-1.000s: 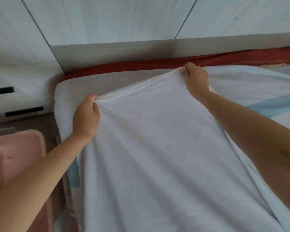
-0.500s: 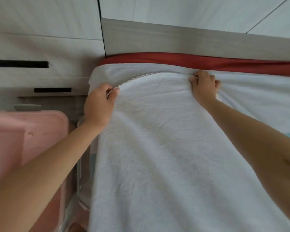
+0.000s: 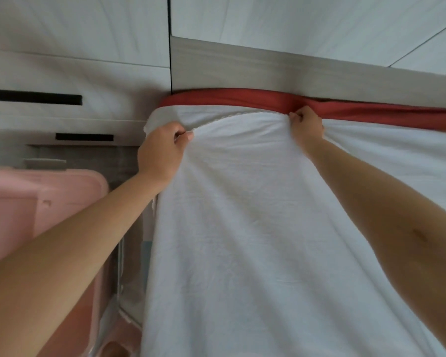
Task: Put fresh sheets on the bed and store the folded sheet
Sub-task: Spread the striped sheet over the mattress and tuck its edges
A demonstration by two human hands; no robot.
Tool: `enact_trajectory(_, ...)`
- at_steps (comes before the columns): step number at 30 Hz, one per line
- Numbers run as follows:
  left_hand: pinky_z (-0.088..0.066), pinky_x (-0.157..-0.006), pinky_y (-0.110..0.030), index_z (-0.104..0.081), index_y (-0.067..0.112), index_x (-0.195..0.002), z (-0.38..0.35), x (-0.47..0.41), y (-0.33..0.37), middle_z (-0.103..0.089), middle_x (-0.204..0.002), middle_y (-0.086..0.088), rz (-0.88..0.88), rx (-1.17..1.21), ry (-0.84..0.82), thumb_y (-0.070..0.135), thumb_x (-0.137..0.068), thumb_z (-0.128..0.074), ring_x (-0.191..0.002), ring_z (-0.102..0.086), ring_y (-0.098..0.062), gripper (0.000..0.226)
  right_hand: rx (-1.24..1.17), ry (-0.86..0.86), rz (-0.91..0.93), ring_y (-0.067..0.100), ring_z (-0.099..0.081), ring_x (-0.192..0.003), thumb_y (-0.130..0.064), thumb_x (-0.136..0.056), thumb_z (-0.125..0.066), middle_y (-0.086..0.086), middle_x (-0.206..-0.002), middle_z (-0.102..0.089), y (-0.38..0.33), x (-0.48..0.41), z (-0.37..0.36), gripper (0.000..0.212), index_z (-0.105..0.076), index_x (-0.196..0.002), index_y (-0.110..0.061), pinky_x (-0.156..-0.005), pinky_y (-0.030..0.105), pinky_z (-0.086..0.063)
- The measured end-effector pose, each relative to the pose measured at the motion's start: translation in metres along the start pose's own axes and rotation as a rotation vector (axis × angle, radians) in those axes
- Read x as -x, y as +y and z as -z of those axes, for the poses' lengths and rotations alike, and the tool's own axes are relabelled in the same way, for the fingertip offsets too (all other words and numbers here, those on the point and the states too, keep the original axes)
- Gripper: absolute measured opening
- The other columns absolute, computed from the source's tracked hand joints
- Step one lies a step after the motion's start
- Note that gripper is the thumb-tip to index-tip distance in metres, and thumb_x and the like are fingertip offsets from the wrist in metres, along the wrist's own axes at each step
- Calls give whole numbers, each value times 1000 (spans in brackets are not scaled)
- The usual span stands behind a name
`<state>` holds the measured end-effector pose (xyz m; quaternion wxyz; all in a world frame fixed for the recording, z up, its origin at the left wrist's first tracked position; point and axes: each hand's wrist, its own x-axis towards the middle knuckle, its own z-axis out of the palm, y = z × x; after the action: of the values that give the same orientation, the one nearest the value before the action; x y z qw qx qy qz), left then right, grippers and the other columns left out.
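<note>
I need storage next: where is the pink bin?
In the head view it is at the left: the pink bin stands beside the sheet-covered bed, near the white drawers.

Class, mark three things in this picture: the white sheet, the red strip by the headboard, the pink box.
white sheet (image 3: 255,228): head view, its smooth middle.
red strip (image 3: 229,97): head view, left half of the band.
pink box (image 3: 36,197): head view, its lid top.

soft, flat, cool light
the white sheet (image 3: 255,240) shows shallow grey creases; left of it the pink bin (image 3: 36,202) is smeared, out of focus.
</note>
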<state>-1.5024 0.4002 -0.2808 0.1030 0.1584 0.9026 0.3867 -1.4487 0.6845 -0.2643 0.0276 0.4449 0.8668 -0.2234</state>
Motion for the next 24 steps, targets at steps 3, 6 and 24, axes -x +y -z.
enact_trajectory(3, -28, -50, -26, -58, 16, -81, 0, -3, -1, -47, -63, 9, 27, 5, -33, 35, -93, -55, -65, -49, -15, 22, 108, 91, -14, 30, -44, -123, -26, -95, -48, 13, -125, -54, -6, 6, -2, 27, -54, -117, -10, -107, 35, -26)
enact_trajectory(6, -30, -50, -23, -56, 17, -82, 5, -4, 3, -47, -64, 11, 66, 46, -76, 36, -92, -56, -65, -48, -14, 22, 130, 318, 41, 24, -35, -130, -20, -88, -56, 7, -131, -43, -24, 39, -6, 35, -48, -122, -15, -117, 36, -7)
enact_trajectory(24, -40, -62, -25, -50, 10, -107, 57, 144, -48, -54, -79, 0, 278, 206, -174, 29, -98, -45, -67, -50, -10, 21, 429, -448, 582, 24, 12, -146, -21, -103, -26, -7, -158, 15, -78, 188, -68, 58, 5, -149, -36, -110, 64, 3)
